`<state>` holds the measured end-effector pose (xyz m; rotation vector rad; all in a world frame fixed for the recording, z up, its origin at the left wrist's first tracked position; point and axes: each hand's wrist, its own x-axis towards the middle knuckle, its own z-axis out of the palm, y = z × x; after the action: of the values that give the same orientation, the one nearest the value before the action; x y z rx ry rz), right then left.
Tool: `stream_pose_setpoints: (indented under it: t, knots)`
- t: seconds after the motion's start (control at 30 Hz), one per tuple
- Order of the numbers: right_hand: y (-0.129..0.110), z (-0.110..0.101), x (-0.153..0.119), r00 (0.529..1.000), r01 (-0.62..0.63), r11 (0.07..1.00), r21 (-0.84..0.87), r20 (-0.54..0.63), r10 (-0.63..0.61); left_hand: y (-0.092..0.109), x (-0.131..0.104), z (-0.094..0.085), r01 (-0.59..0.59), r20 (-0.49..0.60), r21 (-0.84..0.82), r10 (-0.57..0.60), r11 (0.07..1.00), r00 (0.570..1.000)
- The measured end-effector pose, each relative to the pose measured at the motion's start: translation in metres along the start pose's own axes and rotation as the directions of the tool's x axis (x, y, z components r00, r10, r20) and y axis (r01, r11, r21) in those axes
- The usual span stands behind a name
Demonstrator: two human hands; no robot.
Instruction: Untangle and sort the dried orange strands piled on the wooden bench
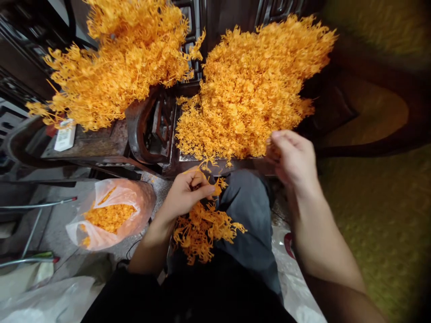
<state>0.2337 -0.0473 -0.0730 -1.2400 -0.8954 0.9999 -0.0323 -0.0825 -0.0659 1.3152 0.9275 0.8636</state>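
Note:
My left hand (190,190) is closed on an orange branched piece (220,185), pinched between thumb and fingers above my lap. Below it, a loose bunch of orange pieces (205,231) lies on my lap. At the right, my right hand (291,154) is raised with thumb and fingers pressed together, near the lower right edge of a big orange heap (249,89). What it pinches, if anything, is too small to name. The heap rests on a dark wooden seat (175,162).
Another orange heap (124,58) lies on a wooden chair at the upper left, beside a white card-like object (65,135). A plastic bag (141,197) with orange pieces stands on the floor at the left. A curved wooden armrest (136,130) stands between the heaps.

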Motion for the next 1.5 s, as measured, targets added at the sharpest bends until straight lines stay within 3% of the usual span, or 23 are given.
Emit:
stream_pose_setpoints:
  t: [0.07, 0.17, 0.4, 0.47, 0.53, 0.6, 0.67, 0.73, 0.8, 0.87, 1.0, 1.07, 1.17, 1.23, 1.3, 1.37, 1.43, 1.5]
  knots:
    - [0.002, -0.01, 0.004, 0.997, -0.068, 0.992, 0.111, -0.037, 0.072, -0.007, -0.001, -0.003, 0.049, -0.022, -0.123, -0.053, 0.991, 0.998]
    - [0.006, -0.01, -0.01, 0.982, -0.163, 0.982, 0.095, 0.109, 0.152, -0.012, -0.001, -0.003, 0.079, -0.039, -0.277, -0.093, 0.958, 0.995]
    - [0.025, 0.032, -0.05, 0.916, -0.328, 0.929, 0.169, 0.299, 0.269, -0.004, 0.001, 0.001, 0.098, 0.017, -0.44, -0.101, 0.892, 0.995]
    - [0.028, 0.044, -0.052, 0.908, -0.305, 0.94, 0.155, 0.346, 0.238, -0.002, 0.0, 0.002, 0.114, 0.03, -0.456, -0.113, 0.883, 0.993]
    - [0.028, 0.052, -0.047, 0.948, -0.195, 0.969, 0.154, 0.282, 0.146, -0.002, -0.002, 0.003, 0.125, 0.033, -0.472, -0.125, 0.873, 0.992]
    - [0.025, 0.052, -0.033, 0.995, -0.037, 0.978, 0.204, 0.096, 0.018, -0.003, -0.006, 0.001, 0.142, 0.046, -0.499, -0.137, 0.855, 0.989]
    - [0.02, 0.045, -0.016, 0.994, 0.081, 0.951, 0.3, -0.09, -0.056, -0.007, -0.009, -0.003, 0.158, 0.06, -0.534, -0.148, 0.831, 0.987]
    - [0.016, 0.036, -0.003, 0.986, 0.112, 0.926, 0.362, -0.158, -0.057, -0.011, -0.012, -0.009, 0.161, 0.047, -0.564, -0.163, 0.81, 0.985]
    - [0.015, 0.03, 0.001, 0.994, 0.077, 0.943, 0.323, -0.104, -0.045, -0.014, -0.013, -0.014, 0.156, 0.019, -0.585, -0.179, 0.796, 0.984]
    - [0.017, 0.031, -0.006, 0.999, 0.018, 0.971, 0.237, 0.025, -0.025, -0.015, -0.012, -0.016, 0.157, 0.007, -0.597, -0.191, 0.787, 0.982]
    - [0.019, 0.042, -0.027, 0.97, -0.073, 0.986, 0.153, 0.24, 0.035, -0.011, -0.009, -0.015, 0.171, 0.027, -0.601, -0.195, 0.781, 0.981]
    - [0.019, 0.05, -0.033, 0.941, -0.06, 0.997, 0.052, 0.336, 0.039, -0.01, -0.008, -0.013, 0.182, 0.045, -0.595, -0.194, 0.783, 0.98]
    - [0.019, 0.058, -0.029, 0.886, 0.064, 0.988, -0.138, 0.464, 0.008, -0.009, -0.008, -0.011, 0.187, 0.055, -0.581, -0.191, 0.792, 0.98]
    - [0.024, 0.057, -0.019, 0.926, 0.082, 0.989, -0.121, 0.376, -0.031, -0.009, -0.009, -0.012, 0.17, 0.051, -0.579, -0.172, 0.797, 0.984]
    - [0.031, 0.051, -0.007, 0.989, 0.033, 0.999, 0.034, 0.142, -0.037, -0.009, -0.011, -0.014, 0.149, 0.049, -0.586, -0.149, 0.796, 0.988]
    - [0.036, 0.042, 0.001, 0.999, 0.002, 0.982, 0.19, -0.05, 0.008, -0.008, -0.012, -0.017, 0.146, 0.048, -0.597, -0.146, 0.789, 0.988]
    - [0.038, 0.035, 0.0, 0.997, -0.014, 0.974, 0.227, -0.065, 0.03, -0.008, -0.013, -0.019, 0.156, 0.045, -0.608, -0.163, 0.779, 0.986]
    - [0.036, 0.035, -0.011, 0.996, -0.061, 0.979, 0.196, 0.072, 0.048, -0.008, -0.012, -0.02, 0.163, 0.037, -0.619, -0.179, 0.768, 0.983]
